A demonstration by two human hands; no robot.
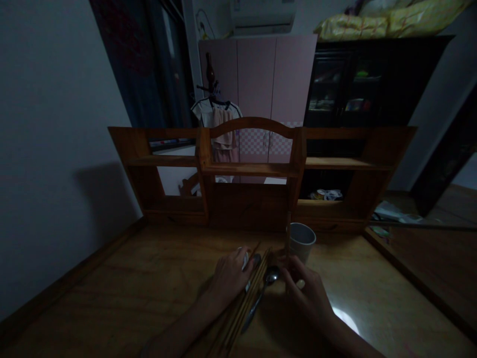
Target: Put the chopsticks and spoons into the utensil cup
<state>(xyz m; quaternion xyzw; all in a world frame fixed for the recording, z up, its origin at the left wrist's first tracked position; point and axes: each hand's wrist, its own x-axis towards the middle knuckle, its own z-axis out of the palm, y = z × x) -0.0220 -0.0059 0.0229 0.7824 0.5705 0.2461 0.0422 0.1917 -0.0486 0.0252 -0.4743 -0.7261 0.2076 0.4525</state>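
Observation:
My right hand point(306, 288) is closed in a pinch around a thin wooden stick point(288, 236) that stands nearly upright; a pale rounded end shows between the fingers. Just behind it is a grey cup point(302, 234). My left hand point(231, 271) is curled beside a bundle of long thin chopsticks point(249, 297) on the table. Something white and rounded peeks out at its fingers, too dim to name. A dark spoon-like piece lies by its fingertips. Between my hands, a metal spoon point(271, 276) rests bowl-away against the chopsticks' right side.
A wooden tabletop point(149, 293) has a raised edge at left and right. Along its back stands a wooden shelf unit point(249, 169) with open compartments. A wall point(55, 149) rises close on the left. Light reflects off the table near my right forearm.

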